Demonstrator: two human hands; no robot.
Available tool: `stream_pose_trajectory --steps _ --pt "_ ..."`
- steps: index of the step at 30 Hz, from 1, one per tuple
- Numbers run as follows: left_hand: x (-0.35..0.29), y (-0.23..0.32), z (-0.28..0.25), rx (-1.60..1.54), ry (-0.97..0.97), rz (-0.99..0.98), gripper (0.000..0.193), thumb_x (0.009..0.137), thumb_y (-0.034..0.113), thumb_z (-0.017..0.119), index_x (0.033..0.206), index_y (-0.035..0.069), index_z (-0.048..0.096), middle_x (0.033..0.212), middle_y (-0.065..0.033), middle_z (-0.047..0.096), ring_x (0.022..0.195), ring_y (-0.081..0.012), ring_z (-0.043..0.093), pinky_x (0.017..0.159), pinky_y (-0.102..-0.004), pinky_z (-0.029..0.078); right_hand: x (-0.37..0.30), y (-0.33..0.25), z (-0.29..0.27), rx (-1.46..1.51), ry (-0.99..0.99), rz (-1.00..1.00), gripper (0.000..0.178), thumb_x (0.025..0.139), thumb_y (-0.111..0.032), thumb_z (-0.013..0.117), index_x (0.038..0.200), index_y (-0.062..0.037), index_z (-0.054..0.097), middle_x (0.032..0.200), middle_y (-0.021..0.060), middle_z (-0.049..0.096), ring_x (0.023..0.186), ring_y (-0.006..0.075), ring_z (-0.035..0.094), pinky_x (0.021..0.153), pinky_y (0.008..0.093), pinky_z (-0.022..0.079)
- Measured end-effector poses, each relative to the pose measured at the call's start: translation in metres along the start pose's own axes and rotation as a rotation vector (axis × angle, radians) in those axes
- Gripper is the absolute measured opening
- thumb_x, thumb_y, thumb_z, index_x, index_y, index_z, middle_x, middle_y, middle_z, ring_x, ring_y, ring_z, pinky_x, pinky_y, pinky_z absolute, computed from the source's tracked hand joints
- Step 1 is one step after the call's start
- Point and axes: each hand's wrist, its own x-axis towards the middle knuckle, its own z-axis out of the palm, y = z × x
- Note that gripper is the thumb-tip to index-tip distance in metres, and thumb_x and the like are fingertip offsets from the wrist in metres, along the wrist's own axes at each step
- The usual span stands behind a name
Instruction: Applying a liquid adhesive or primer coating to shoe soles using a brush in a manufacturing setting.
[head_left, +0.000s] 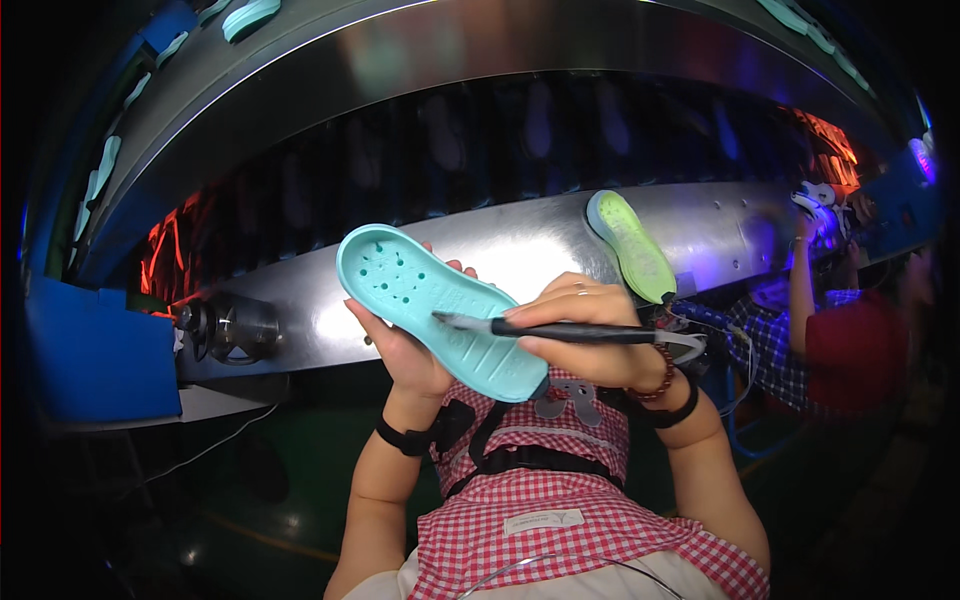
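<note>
A turquoise shoe sole (480, 350) is held up over the metal bench, tilted, its inner side up with small holes at one end and ridges at the other. My left hand (410, 360) grips it from below, thumb at its near edge and fingertips showing past the far edge. In my right hand (585, 310) is a brush (580, 332) with a black handle and a pale tube at its back end. The dark bristles meet the sole's surface around its middle. Beyond my right hand, a yellow-green sole (643, 260) lies on the bench.
The shiny metal bench (540, 245) runs across in front of me. A dark cylindrical metal container (245, 328) stands at its left, beside a blue cabinet (95, 350). Farther off, a curved rail (300, 95) has soles along it. At right, a co-worker's arm (800, 285) reaches toward a white shoe (822, 208).
</note>
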Motion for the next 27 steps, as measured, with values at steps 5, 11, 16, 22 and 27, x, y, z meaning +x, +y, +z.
stream_pose_trajectory --steps 5,11,16,22,27 --pt "0.007 0.012 -0.002 -0.029 -0.176 0.080 0.083 0.077 0.074 0.019 0.122 0.007 0.041 0.106 -0.0137 0.053 0.100 -0.0291 0.051 0.089 -0.0430 0.041 -0.010 -0.015 0.001 0.130 -0.208 -0.069 0.024 0.065 0.000 0.070 0.088 -0.0026 0.067 0.082 0.0090 0.066 0.073 0.0206 0.062 0.069 0.0292 0.049" --pt "0.003 0.020 0.008 0.087 -0.146 0.234 0.081 0.076 0.074 0.023 0.125 0.011 0.038 0.107 -0.0141 0.053 0.100 -0.0300 0.051 0.089 -0.0517 0.039 -0.013 0.000 -0.010 0.158 -0.199 0.106 0.023 0.069 -0.001 0.068 0.091 -0.0038 0.066 0.085 0.0085 0.065 0.079 0.0150 0.059 0.069 0.0259 0.048" --pt "0.003 0.031 0.016 0.066 -0.316 0.194 0.088 0.073 0.077 0.022 0.127 0.009 0.036 0.111 -0.0165 0.052 0.103 -0.0309 0.051 0.091 -0.0472 0.040 -0.016 0.010 -0.015 0.614 -0.156 0.212 0.021 0.072 0.001 0.065 0.093 -0.0018 0.065 0.097 0.0108 0.062 0.095 0.0179 0.056 0.084 0.0279 0.044" --pt "-0.023 0.012 0.029 0.062 -0.360 0.046 0.080 0.083 0.066 0.021 0.137 0.007 0.018 0.135 -0.0175 0.031 0.120 -0.0327 0.038 0.103 -0.0484 0.027 -0.015 0.003 0.013 1.135 0.144 0.496 0.016 0.079 0.000 0.059 0.095 0.0028 0.059 0.097 0.0123 0.062 0.085 0.0149 0.059 0.079 0.0240 0.047" --pt "-0.020 0.001 0.021 -0.109 -0.266 -0.017 0.073 0.086 0.060 0.021 0.137 0.008 0.020 0.133 -0.0158 0.034 0.119 -0.0317 0.039 0.103 -0.0497 0.027 -0.019 -0.006 0.013 0.595 0.014 0.442 0.016 0.078 -0.001 0.061 0.094 0.0011 0.061 0.090 0.0071 0.064 0.077 0.0071 0.057 0.068 0.0198 0.046"
